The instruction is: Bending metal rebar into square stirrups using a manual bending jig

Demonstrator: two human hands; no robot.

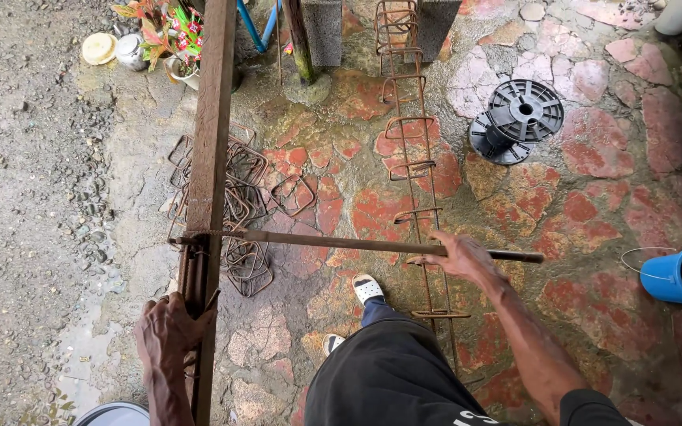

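Left hand (166, 331), low in the left of the frame, clenched in a firm grip around thin rusty rods lying against a long wooden beam (211, 158) that runs from the bottom edge up to the top. Right hand (461, 254), right of centre, closed in a grip on a long metal bar (341, 243) lying roughly level across the middle, its left end meeting the beam and rods, its dark right end jutting past the hand. Behind the beam, on the wet stone floor (593, 205), a heap of bent square stirrups (242, 197). Through the centre, a rebar cage (416, 166) stretching from the top edge down toward the bottom. Below the bar, a foot in a white sandal (367, 288) above black shorts. Upper right, two black spools (515, 118); at the right edge, a blue bucket (668, 278). Upper left, a potted plant (169, 35) beside gravel.
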